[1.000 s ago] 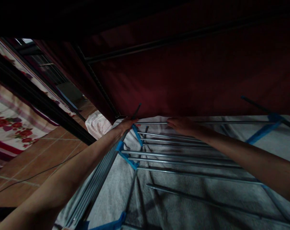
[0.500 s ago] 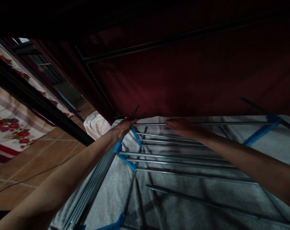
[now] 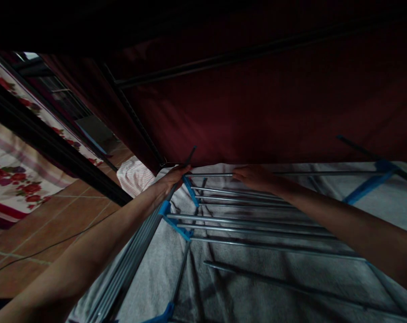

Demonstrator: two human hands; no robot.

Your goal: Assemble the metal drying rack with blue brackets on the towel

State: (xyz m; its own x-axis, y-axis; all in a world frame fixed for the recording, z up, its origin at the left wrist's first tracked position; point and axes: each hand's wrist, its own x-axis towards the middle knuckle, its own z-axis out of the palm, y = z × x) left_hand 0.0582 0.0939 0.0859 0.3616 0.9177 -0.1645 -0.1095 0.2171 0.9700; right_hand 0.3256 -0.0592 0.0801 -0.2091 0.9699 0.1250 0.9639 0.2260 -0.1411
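At the far edge of the grey blanket [image 3: 156, 269], a metal rod [image 3: 213, 174] of the blue-jointed rack [image 3: 240, 221] is held by both hands. With the clock face centred on the rack, its corner bracket [image 3: 190, 190] is seen at ten o'clock, and a rod bundle [image 3: 131, 264] at eight. At six o'clock a loose-ended tube [image 3: 223, 267] is laid nearer the viewer; a maroon curtain [image 3: 223, 116] is hung beyond twelve.

The step in hand is judged to be a steadying or seating of the rod at that corner. For the next move, an even hold seems called for, with the rod kept in line with the bracket.

The left hand [image 3: 177, 175] is wrapped about the corner, where the rod is met by a slanted tube [image 3: 191, 154]; which is pressed harder cannot be told. The right hand [image 3: 252, 176] is curled over the rod at twelve o'clock, knuckles up, its thumb hidden. The left forearm [image 3: 112, 237] is stretched in from eight o'clock, the right forearm [image 3: 324, 211] from four.
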